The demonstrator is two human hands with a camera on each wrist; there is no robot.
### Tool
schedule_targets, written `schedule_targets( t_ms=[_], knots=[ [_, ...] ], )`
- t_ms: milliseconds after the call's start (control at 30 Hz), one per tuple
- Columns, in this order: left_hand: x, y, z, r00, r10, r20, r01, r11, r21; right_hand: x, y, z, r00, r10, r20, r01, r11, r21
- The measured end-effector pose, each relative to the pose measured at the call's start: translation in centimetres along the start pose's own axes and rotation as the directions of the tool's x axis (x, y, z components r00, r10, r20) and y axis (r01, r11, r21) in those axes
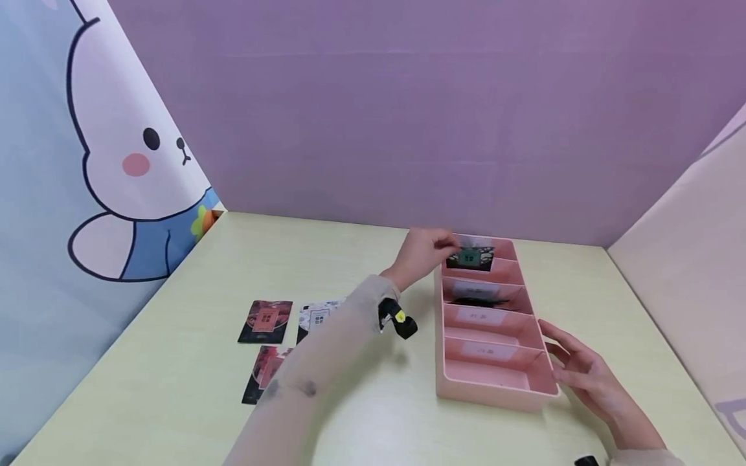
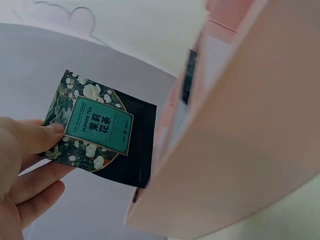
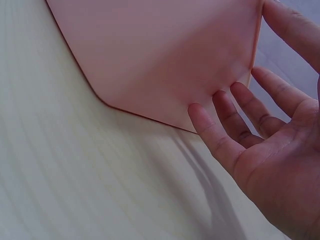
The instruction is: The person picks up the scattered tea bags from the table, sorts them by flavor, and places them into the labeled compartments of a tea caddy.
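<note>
Between thumb and fingers, my left hand (image 1: 425, 252) pinches a dark tea bag packet (image 2: 102, 125) with a green label reading "Jasmine Tea". The packet is held over the far end of a pink divided box (image 1: 489, 402), above its far compartments. Against the box's right side, near its front corner, rests my right hand (image 1: 588, 375), fingers spread and fairly straight. In the right wrist view its fingertips touch the pink wall (image 3: 150, 65). A dark packet (image 1: 479, 301) lies in a middle compartment; the two nearest compartments show pale labels on their walls.
Left of the box, a red-and-black packet (image 1: 265, 321) lies on the pale table (image 1: 192, 362). Below it is another red packet (image 1: 265, 369), partly behind my left forearm. A white patterned packet (image 1: 315, 317) is also partly covered by that sleeve. A purple wall (image 1: 408, 129) stands behind.
</note>
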State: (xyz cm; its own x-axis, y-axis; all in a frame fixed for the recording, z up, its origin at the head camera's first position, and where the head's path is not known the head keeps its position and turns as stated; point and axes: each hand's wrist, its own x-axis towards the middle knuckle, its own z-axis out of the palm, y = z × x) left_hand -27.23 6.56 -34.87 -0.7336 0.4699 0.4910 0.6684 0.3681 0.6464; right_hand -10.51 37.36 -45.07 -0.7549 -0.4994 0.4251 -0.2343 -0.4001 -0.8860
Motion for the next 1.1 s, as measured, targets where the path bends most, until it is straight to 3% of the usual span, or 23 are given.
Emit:
schedule_targets(
  t_ms=[133,333,700,867,1100],
  knots=[
    [-0.6,-0.2,0.2,0.995,0.083,0.056,-0.09,0.985,0.148,0.3,-0.2,0.4,1.0,0.003,-0.009,-0.003,1.0,-0.002],
    [-1.5,-0.8,0.2,0.987,0.128,0.096,-0.149,0.953,0.263,0.6,0.1,0.4,1.0,0.004,0.0,-0.004,1.0,-0.024],
    [-2.6,-1.9,0.2,0.979,0.153,0.137,-0.188,0.934,0.303,1.2,0.7,0.3,1.0,0.002,0.025,-0.001,0.999,-0.046],
    [-3.0,-2.5,0.3,0.971,0.191,0.142,-0.227,0.923,0.312,1.2,0.8,0.6,1.0,0.015,-0.002,-0.015,0.999,-0.049],
    [-3.2,-2.5,0.4,0.972,0.17,0.161,-0.217,0.915,0.339,1.4,0.6,0.7,1.0,0.029,-0.01,-0.029,0.998,-0.054]
  ],
)
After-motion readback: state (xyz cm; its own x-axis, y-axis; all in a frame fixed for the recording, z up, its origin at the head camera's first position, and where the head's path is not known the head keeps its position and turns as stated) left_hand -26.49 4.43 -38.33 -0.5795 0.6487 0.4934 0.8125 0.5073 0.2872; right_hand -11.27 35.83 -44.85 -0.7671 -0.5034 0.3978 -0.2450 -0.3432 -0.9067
